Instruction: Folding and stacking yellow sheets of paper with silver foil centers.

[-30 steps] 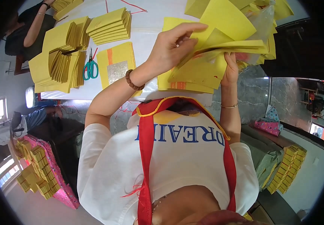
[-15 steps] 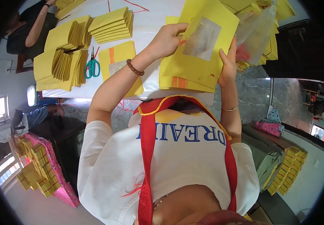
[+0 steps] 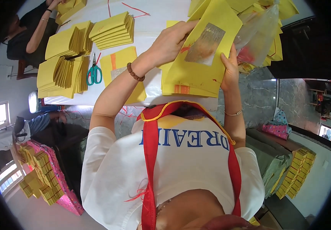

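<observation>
**Yellow sheet now lifted flat between both hands**

A second ago the sheets were splayed; now one yellow sheet with a foil square point(image 3: 202, 53) faces up, squared over the yellow pile point(image 3: 188, 86) at the counter's point(image 3: 154, 23) near edge. The left hand point(image 3: 169, 42) pinches its far left edge; the right hand point(image 3: 230, 69) grips its right edge. A clear bag point(image 3: 257, 34) crowds the right. Green scissors point(image 3: 94, 73) and yellow stacks point(image 3: 113, 30) lie left.

A white table point(image 3: 156, 23) carries stacks of yellow paper sheets point(image 3: 111, 30) at eleven o'clock, green-handled scissors point(image 3: 94, 73) at ten, and a yellow pile point(image 3: 180, 82) near centre.
</observation>
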{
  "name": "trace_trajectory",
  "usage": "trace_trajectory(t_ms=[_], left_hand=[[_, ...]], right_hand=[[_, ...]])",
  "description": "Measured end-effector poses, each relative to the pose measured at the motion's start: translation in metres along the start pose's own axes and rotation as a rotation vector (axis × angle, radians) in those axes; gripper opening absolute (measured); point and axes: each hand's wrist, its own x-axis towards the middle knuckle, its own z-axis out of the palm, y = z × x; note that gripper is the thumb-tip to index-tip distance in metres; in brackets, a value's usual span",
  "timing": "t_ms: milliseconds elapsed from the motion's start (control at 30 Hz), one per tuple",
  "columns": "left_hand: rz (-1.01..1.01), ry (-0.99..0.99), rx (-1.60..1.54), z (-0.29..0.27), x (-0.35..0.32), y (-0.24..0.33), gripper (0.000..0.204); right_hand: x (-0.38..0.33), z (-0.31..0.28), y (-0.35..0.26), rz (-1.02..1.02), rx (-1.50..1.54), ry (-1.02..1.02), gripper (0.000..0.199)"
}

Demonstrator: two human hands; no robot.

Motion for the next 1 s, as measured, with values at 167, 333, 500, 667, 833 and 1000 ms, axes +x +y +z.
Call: trace_trajectory(t_ms=[167, 333, 500, 667, 833, 1000], left_hand=[[-0.052, 0.058, -0.044, -0.012, 0.008, 0.004, 0.049], [-0.026, 0.245, -0.074, -0.034, 0.015, 0.009, 0.064], [-0.059, 0.444, -0.222, -0.060, 0.007, -0.016, 0.069], [0.012, 0.485, 0.025, -0.096, 0.004, -0.038, 0.074], [-0.091, 0.547, -0.337, -0.113, -0.004, -0.023, 0.070], [-0.312, 0.264, -0.706, -0.055, -0.008, -0.016, 0.075]], right_hand=[[0.001, 0.000, -0.002, 0.057, 0.042, -0.051, 0.048], [-0.001, -0.006, 0.002, 0.068, 0.112, 0.013, 0.045], [-0.006, -0.015, -0.005, 0.045, 0.073, 0.060, 0.044], [-0.006, -0.034, -0.008, 0.069, 0.062, 0.099, 0.044], [-0.001, -0.028, -0.003, 0.077, 0.011, 0.147, 0.041], [-0.001, -0.022, 0.004, 0.075, 0.032, 0.104, 0.040]])
